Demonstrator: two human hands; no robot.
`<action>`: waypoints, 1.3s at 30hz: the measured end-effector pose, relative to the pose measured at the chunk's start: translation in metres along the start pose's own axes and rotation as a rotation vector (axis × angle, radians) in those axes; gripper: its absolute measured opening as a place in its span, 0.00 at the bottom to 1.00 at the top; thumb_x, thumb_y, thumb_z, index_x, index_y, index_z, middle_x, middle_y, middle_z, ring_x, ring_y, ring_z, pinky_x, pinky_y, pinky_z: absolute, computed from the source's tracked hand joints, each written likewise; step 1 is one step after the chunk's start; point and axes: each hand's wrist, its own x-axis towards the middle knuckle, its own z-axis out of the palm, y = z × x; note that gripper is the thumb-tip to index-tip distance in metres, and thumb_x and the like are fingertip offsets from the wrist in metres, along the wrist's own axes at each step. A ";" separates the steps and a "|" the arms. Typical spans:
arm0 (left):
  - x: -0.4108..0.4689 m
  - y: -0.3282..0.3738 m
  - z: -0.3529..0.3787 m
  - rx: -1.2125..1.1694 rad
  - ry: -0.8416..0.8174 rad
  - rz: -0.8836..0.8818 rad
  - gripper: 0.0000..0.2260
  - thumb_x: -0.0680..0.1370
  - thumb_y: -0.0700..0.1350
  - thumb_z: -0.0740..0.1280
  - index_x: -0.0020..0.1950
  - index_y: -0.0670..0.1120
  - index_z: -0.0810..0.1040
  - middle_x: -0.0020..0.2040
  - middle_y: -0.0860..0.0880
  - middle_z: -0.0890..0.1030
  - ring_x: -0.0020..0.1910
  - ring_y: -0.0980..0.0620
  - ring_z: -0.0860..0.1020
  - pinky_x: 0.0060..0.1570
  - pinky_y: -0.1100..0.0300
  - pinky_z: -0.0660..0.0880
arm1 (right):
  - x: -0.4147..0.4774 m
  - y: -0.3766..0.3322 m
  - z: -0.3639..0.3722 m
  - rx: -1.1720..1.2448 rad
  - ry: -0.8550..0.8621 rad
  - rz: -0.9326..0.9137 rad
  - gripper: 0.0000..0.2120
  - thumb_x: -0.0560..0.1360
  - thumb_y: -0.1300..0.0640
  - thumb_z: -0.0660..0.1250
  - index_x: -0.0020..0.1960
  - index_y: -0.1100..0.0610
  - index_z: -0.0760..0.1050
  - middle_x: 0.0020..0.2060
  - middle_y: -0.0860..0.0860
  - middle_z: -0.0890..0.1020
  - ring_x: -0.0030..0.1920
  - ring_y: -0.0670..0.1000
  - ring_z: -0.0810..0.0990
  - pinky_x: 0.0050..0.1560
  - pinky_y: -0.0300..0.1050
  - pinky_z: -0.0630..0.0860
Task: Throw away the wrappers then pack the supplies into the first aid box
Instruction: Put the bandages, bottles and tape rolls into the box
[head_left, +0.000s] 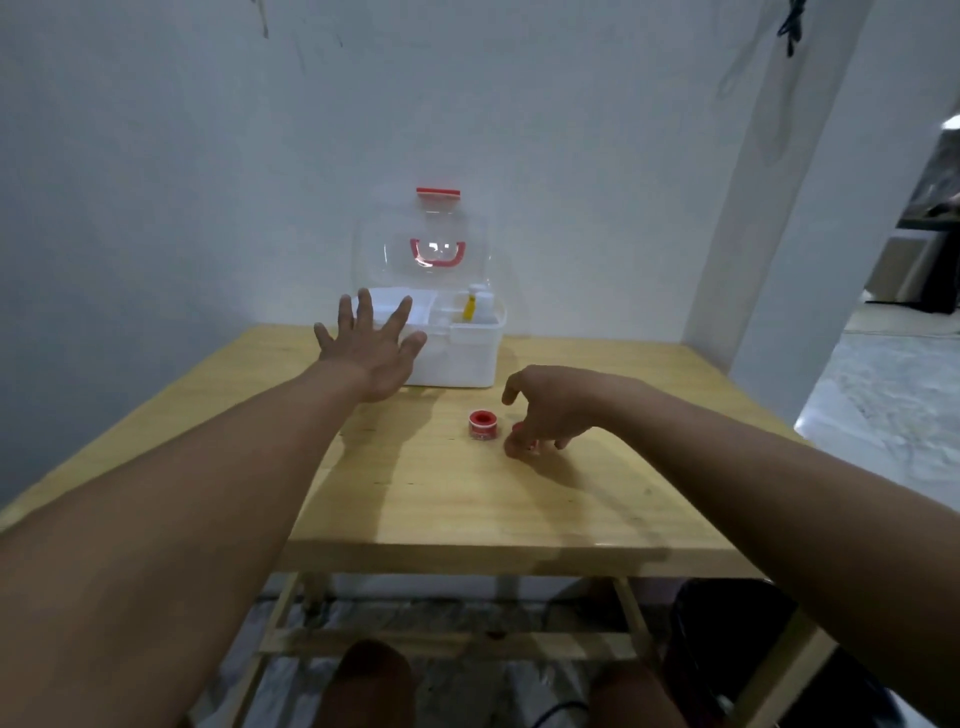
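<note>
The white first aid box stands at the back of the wooden table, its clear lid with red handle raised upright. Inside its right compartment stand a yellow tube and a white bottle. My left hand hovers open, fingers spread, over the box's left front corner. A red tape roll sits on the table in front of the box. Just right of it, my right hand curls down over a second small red item, mostly hidden under the fingers.
A white wall rises right behind the box. The table's right edge borders an open doorway with tiled floor. A dark bag or bin sits on the floor under the table's right front corner, next to my knees.
</note>
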 end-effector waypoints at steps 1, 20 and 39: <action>-0.001 -0.001 0.000 -0.008 0.011 0.006 0.27 0.81 0.65 0.41 0.79 0.61 0.40 0.80 0.45 0.35 0.78 0.42 0.34 0.73 0.35 0.39 | 0.004 -0.003 0.003 -0.013 0.015 -0.020 0.35 0.71 0.51 0.76 0.74 0.54 0.65 0.44 0.50 0.81 0.43 0.53 0.84 0.38 0.44 0.81; -0.003 -0.034 0.016 -0.083 0.232 0.089 0.27 0.83 0.58 0.46 0.81 0.51 0.49 0.81 0.46 0.49 0.80 0.48 0.46 0.77 0.44 0.45 | 0.043 -0.031 -0.066 -0.130 0.345 -0.259 0.19 0.73 0.37 0.68 0.53 0.50 0.81 0.37 0.42 0.83 0.38 0.41 0.80 0.37 0.39 0.74; 0.014 -0.042 0.028 -0.041 0.378 0.167 0.32 0.79 0.63 0.39 0.81 0.50 0.47 0.81 0.47 0.45 0.79 0.51 0.39 0.76 0.56 0.39 | 0.192 -0.109 -0.104 -0.266 0.347 -0.376 0.17 0.76 0.47 0.69 0.63 0.52 0.80 0.52 0.51 0.84 0.49 0.52 0.82 0.54 0.50 0.79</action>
